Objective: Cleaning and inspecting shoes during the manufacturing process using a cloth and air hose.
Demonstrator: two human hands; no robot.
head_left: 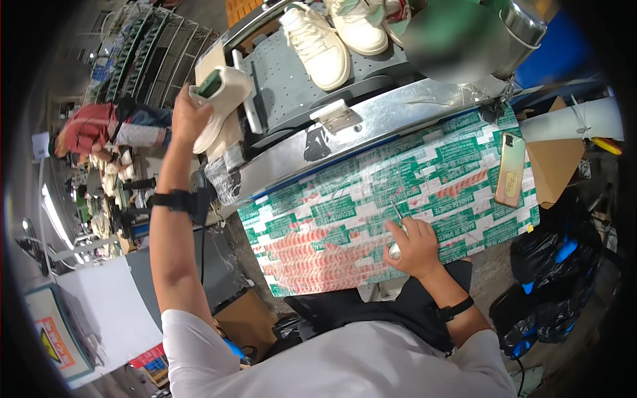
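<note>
Out to the far left, my left hand (191, 118) is closed around a white shoe (230, 91) with a green inside, held beside the end of the grey conveyor (272, 76). My right hand (418, 247) is closed over the worktable, which is covered in green and white printed tape (358, 219). From this fist sticks a slim tool (396, 211) with a thin metal shaft and a pale handle end; its exact kind I cannot make out. White lace-up shoes (320, 50) stand on the conveyor's perforated surface.
A phone (509, 171) lies at the table's right side, near a brown cardboard piece (559, 169). Along the table's far edge runs a metal rail (378, 109). Black plastic bags (547, 292) sit at the right. Another person in a red shirt (93, 128) is at the left.
</note>
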